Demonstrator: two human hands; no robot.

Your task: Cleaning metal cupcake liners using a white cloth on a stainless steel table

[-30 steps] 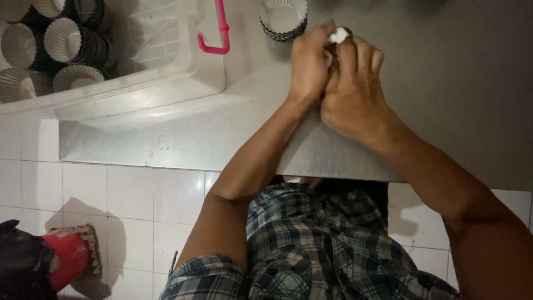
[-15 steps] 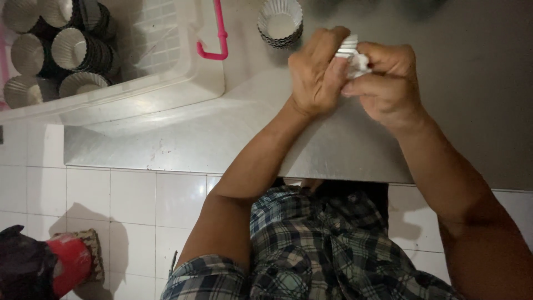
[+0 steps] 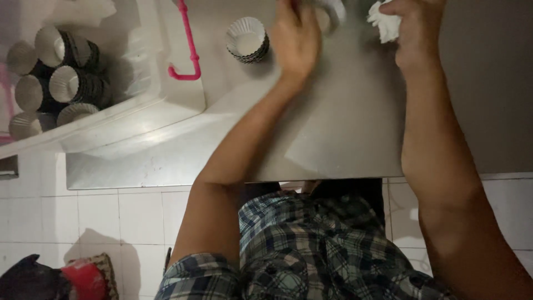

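My left hand (image 3: 297, 39) reaches over the steel table (image 3: 333, 133) and holds a fluted tart mould (image 3: 333, 11) at the frame's top edge; the mould is blurred and partly hidden by my fingers. My right hand (image 3: 413, 28) is apart from it on the right and grips a crumpled white cloth (image 3: 384, 22). A short stack of fluted moulds (image 3: 247, 39) stands on the table just left of my left hand.
A white plastic tub (image 3: 150, 105) with a pink handle (image 3: 189, 50) sits at the left and holds several stacks of dark fluted moulds (image 3: 55, 78). White floor tiles lie below the table edge. A red and black object (image 3: 55, 278) lies on the floor at bottom left.
My hands were pressed together around a mould and cloth; now they have parted. The left hand moved with the mould toward the stack, the right keeps the cloth.
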